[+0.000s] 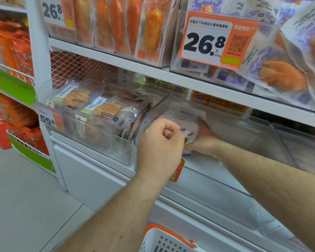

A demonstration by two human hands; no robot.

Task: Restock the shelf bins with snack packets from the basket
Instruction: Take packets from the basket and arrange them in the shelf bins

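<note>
The right hand [204,137] grips a stack of white-and-purple snack packets [185,122] inside the clear plastic shelf bin [244,135], stack running toward twelve o'clock, while the nearer left hand [159,142] pinches their front edge.

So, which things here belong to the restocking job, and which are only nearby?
Job:
right hand, holding the packets
left hand, a fist at the front
clear bin
basket

Nearby:
price tag
neighbouring full bin
upper-shelf snack bags
</note>
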